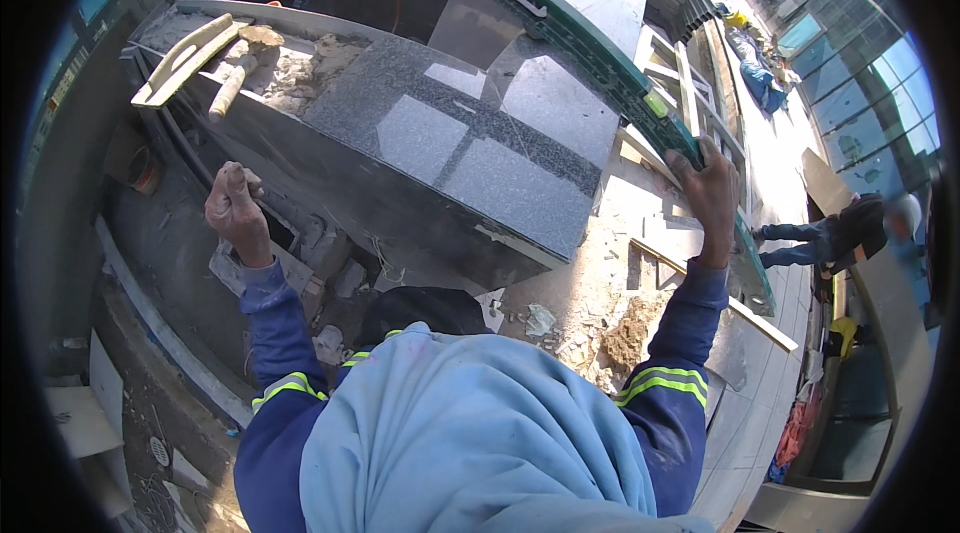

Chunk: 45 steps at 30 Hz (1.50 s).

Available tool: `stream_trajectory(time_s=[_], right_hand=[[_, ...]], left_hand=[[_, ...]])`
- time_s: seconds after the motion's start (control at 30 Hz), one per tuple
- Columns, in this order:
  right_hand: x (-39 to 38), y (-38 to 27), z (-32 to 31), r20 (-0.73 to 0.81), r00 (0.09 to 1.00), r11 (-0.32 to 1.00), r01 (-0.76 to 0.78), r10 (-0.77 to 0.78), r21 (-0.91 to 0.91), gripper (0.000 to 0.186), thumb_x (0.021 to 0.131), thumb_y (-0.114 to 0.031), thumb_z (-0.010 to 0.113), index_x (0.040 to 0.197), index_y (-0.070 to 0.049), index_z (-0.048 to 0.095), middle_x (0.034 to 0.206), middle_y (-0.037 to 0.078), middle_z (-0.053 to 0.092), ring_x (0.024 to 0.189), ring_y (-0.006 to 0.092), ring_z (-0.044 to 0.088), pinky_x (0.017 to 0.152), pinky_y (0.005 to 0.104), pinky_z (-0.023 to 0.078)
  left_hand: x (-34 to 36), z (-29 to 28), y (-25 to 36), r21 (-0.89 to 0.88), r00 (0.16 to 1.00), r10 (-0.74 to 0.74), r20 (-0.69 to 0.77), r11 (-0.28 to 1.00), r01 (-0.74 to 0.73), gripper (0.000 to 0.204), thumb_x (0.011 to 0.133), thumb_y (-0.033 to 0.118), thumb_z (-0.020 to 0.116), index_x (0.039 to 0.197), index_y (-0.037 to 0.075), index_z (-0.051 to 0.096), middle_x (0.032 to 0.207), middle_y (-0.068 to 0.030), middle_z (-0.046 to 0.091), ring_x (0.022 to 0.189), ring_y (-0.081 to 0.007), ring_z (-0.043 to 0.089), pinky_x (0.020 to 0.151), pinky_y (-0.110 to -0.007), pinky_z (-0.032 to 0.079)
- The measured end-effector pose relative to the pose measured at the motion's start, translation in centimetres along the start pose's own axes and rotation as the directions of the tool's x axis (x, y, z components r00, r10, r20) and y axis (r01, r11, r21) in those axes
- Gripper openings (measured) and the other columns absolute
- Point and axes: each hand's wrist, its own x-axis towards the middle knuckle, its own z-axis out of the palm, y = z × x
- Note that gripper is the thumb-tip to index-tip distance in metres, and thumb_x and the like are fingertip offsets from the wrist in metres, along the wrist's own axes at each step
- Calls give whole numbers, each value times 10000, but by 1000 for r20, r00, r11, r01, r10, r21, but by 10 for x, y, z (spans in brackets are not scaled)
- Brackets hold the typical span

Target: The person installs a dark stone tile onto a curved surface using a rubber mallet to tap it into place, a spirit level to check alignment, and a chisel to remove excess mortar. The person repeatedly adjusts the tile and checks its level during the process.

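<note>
My right hand [712, 195] is wrapped round a long green spirit level [590, 58]. The level slants from the top of the view down to the right, past the end of a polished speckled grey stone slab [510, 158]. In front of the slab's left part, my left hand [238, 211] is raised with its fingers curled closed; what is in them, if anything, is hidden. Beyond that hand, a wooden float [188, 61] and a trowel with a wooden handle [234, 87] rest on the ledge beside lumpy mortar [308, 71].
Rubble and a sand heap [632, 333] lie below the slab's right end. Wooden frames [690, 83] stand beyond the level. At the far right a person in a white helmet [840, 233] is on the paving. A bucket [140, 171] sits at left.
</note>
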Motion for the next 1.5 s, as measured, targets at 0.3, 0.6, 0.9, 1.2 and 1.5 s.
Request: stream_trajectory(time_s=[0.3, 0.6, 0.9, 1.2, 1.5], right_hand=[[183, 87, 91, 95, 993, 996, -63, 69, -62, 545, 913, -505, 727, 1093, 9, 762, 885, 161, 750, 821, 294, 722, 795, 428, 525], [216, 50, 134, 419, 908, 456, -365, -19, 812, 288, 957, -165, 762, 1183, 3, 704, 1007, 73, 636, 986, 128, 624, 797, 256, 522], [188, -26, 121, 63, 990, 872, 80, -126, 484, 244, 971, -120, 728, 1176, 6, 686, 1007, 99, 633, 933, 157, 638, 749, 281, 542], [95, -138, 57, -232, 868, 826, 492, -439, 276, 203, 986, -74, 694, 1169, 10, 668, 1007, 125, 629, 880, 186, 651, 701, 306, 561], [-43, -195, 33, -340, 650, 447, 734, -680, 511, 166, 1001, -28, 660, 1162, 13, 650, 1007, 150, 626, 827, 215, 664, 654, 331, 580]], left_hand=[[-164, -119, -60, 528, 882, -349, -316, 708, 470, 250, 986, 209, 726, 855, 15, 640, 737, -33, 631, 686, -118, 599, 652, -335, 503], [-399, -249, -70, 50, 255, -748, -612, 285, 957, 416, 1001, 390, 705, 783, 40, 657, 628, -40, 622, 488, -151, 575, 444, -326, 426], [-569, -262, -36, -87, -335, -826, -453, -333, 939, 418, 994, 448, 688, 817, 71, 664, 686, -41, 622, 496, -133, 540, 440, -325, 391], [-649, -243, -75, 42, -335, -853, -399, -382, 923, 340, 1011, 375, 666, 831, 87, 689, 754, -72, 685, 565, -160, 618, 445, -350, 435], [-664, -249, -106, 972, 6, -979, -205, -202, 123, 221, 855, 404, 798, 906, 189, 785, 873, -16, 768, 792, -236, 768, 610, -419, 582]])
